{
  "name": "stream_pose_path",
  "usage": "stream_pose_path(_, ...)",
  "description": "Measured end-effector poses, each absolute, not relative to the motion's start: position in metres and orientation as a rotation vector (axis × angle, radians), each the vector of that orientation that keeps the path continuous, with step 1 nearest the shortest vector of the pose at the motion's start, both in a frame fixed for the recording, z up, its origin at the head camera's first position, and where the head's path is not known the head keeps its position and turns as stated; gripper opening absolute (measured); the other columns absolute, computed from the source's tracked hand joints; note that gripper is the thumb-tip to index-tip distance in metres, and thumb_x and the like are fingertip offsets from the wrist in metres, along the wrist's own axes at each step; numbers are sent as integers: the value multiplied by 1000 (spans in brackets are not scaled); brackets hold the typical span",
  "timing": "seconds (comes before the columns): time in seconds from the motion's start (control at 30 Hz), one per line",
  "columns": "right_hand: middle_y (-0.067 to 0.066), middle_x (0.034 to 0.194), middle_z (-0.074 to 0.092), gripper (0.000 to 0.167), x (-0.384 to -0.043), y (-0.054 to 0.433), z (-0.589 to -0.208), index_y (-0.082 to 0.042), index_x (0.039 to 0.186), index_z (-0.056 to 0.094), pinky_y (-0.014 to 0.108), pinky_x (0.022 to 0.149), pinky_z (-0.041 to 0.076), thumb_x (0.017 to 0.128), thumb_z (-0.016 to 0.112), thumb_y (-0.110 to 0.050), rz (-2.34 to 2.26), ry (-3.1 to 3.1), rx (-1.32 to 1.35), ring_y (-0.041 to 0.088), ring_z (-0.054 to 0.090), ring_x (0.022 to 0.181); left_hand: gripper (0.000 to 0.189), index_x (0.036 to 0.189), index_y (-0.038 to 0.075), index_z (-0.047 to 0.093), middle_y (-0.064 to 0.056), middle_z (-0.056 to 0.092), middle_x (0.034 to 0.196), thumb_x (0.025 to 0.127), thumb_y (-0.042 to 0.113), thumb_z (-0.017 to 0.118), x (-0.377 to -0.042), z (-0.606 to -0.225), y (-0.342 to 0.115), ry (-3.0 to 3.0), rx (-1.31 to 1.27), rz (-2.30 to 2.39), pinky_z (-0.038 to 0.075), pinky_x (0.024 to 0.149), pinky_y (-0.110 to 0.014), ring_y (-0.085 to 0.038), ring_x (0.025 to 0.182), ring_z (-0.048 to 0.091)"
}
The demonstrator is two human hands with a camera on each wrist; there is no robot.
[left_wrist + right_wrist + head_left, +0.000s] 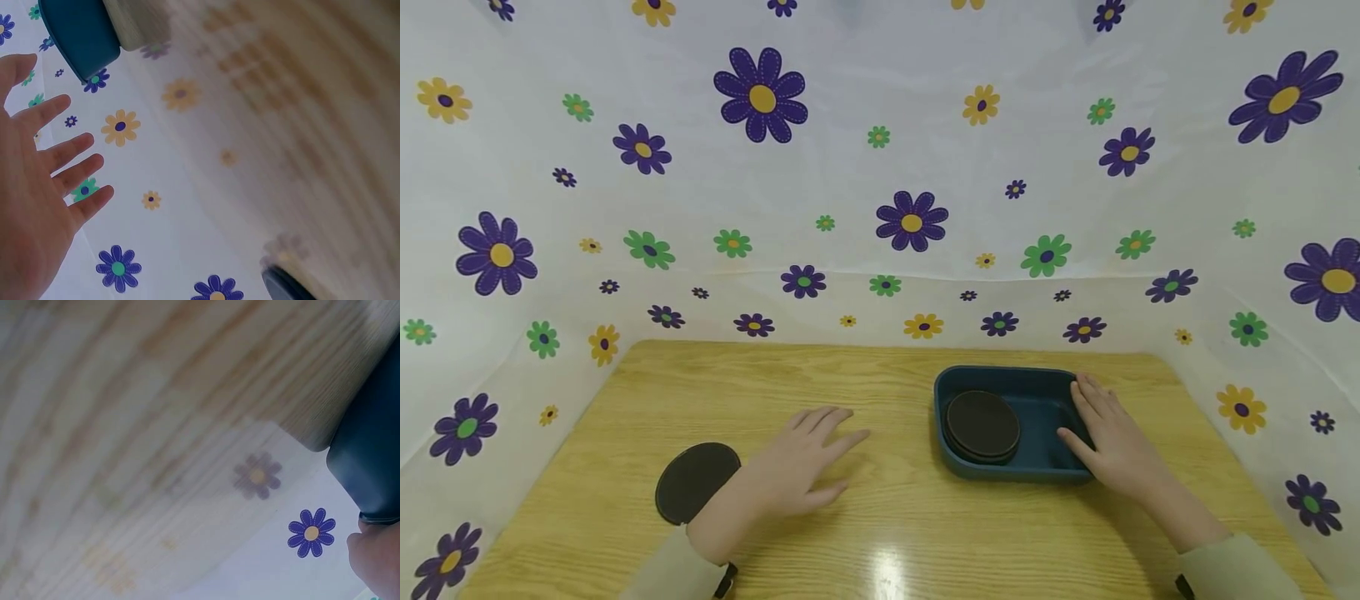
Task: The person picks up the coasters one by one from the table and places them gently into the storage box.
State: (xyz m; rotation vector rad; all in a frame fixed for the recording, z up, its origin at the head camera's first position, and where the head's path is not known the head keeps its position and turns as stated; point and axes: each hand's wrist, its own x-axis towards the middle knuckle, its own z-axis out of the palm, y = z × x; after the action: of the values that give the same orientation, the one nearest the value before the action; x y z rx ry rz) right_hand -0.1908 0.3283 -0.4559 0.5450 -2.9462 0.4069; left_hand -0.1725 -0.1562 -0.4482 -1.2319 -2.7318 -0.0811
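A dark blue rectangular box (1045, 429) with rounded corners stands on the right half of the table. Inside its left end lies a small stack of flat black discs (982, 423), like coasters. My right hand (1108, 437) rests along the box's right rim, fingers fairly straight and thumb reaching over the inside. Another black disc (696, 479) lies on the table at the left, partly covered by my left wrist. My left hand (797, 462) is empty over the table between that disc and the box, its fingers (69, 153) spread.
The wood-grain table (865, 392) is glossy and reflects light near the front. White cloth (850, 167) printed with purple, yellow and green flowers hangs behind it and along both sides.
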Motion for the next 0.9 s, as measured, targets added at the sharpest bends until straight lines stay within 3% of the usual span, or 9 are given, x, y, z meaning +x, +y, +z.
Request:
stream_pose_path(0.47,35,170,23,80,-190,329,-456,16,160,29,40,135,-7,108,58,-38,408,-2938,547,48,18,162,68,155,18,54,-19,52,156,95,45,72,-160,-453,-200,-2714,-1115,-16,47,115,-56,-38,140,54)
stream_pose_path(0.73,34,171,22,81,-190,329,-454,16,160,28,44,136,-3,108,57,-40,402,-2959,548,49,18,162,67,155,19,54,-19,51,158,97,46,70,-152,-456,-219,-2776,-1055,-3,46,115,-59,-41,142,54)
stream_pose_path(0.9,34,171,23,81,-190,330,-457,16,160,29,30,132,-12,109,56,-40,384,-2929,555,47,18,162,67,154,19,56,-20,52,158,95,47,71,-150,-459,-230,-2781,-1039,30,47,115,-59,-41,141,54)
